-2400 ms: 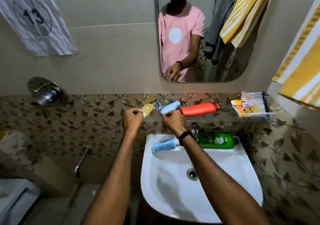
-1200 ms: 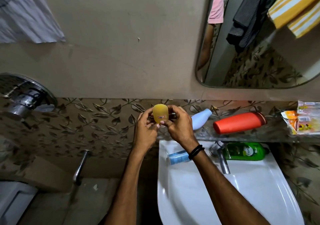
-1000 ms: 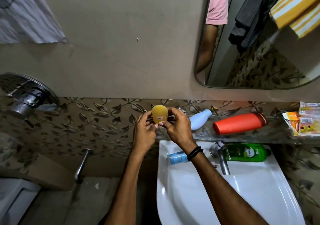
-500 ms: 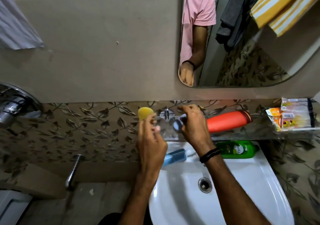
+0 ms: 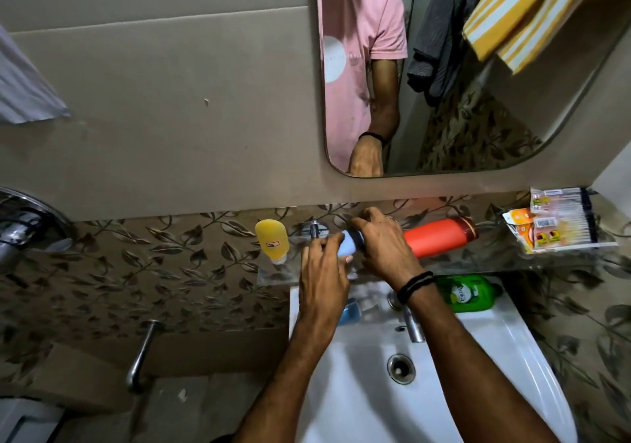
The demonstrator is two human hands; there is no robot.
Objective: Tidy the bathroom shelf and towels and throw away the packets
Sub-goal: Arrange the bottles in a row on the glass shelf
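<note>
A small yellow bottle (image 5: 272, 241) stands cap-down at the left end of the glass shelf (image 5: 478, 262). Beside it, my right hand (image 5: 382, 244) grips a light blue bottle (image 5: 347, 245) from above, and the fingers of my left hand (image 5: 322, 279) touch its lower end. An orange bottle (image 5: 438, 236) lies on its side to the right. Several packets (image 5: 560, 219) sit at the shelf's right end. A yellow striped towel (image 5: 526, 12) shows in the mirror.
A white sink (image 5: 444, 391) lies below the shelf, with a green bottle (image 5: 467, 293) and a blue tube (image 5: 350, 313) on its back rim beside the tap (image 5: 411, 323). A shower valve (image 5: 24, 227) is on the left wall. White cloth (image 5: 24, 87) hangs upper left.
The yellow bottle left my hands and now stands on the shelf's left end. Both hands shifted right onto the light blue bottle.
</note>
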